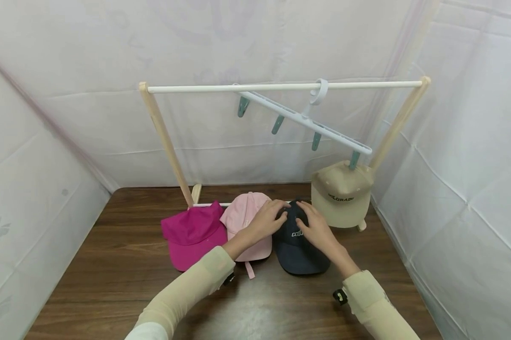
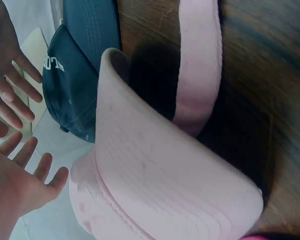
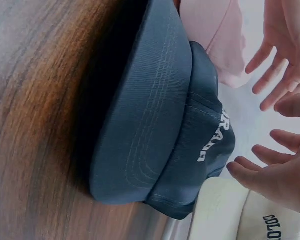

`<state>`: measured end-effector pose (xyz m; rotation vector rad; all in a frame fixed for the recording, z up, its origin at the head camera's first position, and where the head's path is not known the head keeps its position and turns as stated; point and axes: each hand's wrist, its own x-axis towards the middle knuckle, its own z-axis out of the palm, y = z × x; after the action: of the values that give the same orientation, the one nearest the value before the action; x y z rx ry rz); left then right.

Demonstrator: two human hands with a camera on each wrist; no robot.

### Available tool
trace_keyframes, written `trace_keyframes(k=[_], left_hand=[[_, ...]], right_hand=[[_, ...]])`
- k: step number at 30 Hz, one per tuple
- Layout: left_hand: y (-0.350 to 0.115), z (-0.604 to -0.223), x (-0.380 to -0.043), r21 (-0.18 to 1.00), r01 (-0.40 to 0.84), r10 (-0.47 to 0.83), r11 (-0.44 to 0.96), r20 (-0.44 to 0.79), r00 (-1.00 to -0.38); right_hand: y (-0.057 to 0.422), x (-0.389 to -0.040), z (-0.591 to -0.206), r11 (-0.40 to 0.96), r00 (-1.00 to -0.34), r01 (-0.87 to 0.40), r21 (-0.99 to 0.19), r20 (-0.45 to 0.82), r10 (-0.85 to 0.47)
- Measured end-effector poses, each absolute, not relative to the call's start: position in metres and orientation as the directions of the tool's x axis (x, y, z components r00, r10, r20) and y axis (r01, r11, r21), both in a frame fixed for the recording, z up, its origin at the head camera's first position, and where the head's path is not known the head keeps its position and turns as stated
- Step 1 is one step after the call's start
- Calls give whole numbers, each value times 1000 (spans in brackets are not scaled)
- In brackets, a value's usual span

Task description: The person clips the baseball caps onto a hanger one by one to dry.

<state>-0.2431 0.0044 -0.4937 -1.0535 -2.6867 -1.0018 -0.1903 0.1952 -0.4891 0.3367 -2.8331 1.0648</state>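
Note:
A navy baseball cap [image 1: 299,257] with white lettering lies on the table, its brim toward me. Above its crown my left hand [image 1: 263,221] and right hand [image 1: 319,231] face each other with fingers spread. Both wrist views show air between the fingers and the cap; neither hand holds anything. A pink cap [image 1: 255,248], its strap hanging in front, lies under my left forearm and is partly covered by it. Farther left is a magenta cap [image 1: 196,233]. On the right, a beige cap [image 1: 340,205] hangs from a green clip [image 1: 354,160].
A white clip hanger [image 1: 306,122] hangs by its hook at a slant from the rack's white bar [image 1: 276,88]. Several green clips hang along it. The rack's wooden posts [image 1: 166,141] stand at the back of the brown table [image 1: 255,307]. White sheeting surrounds it.

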Motion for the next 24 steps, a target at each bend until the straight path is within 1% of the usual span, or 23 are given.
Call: trace_keyframes(k=[8,12,18,24], left_hand=[[16,-498,-243,631,571,573,525,234,-786],[21,-500,-245,649,533,539,543,218,-814],[28,-503,-250,680,487,493,549,207,-845],[32,-506,-252,676,474,486,565,191,-853]], right_hand=[[196,-198,-497,727,-973,-233,-646,158,-171],[197,-202,-499,730,-974,-227,-645,152,-168],[198,-205,-502,741,-984,-178,-647,115,-136],[200,-207,-503,749,-986,-165,-642,103,-129]])
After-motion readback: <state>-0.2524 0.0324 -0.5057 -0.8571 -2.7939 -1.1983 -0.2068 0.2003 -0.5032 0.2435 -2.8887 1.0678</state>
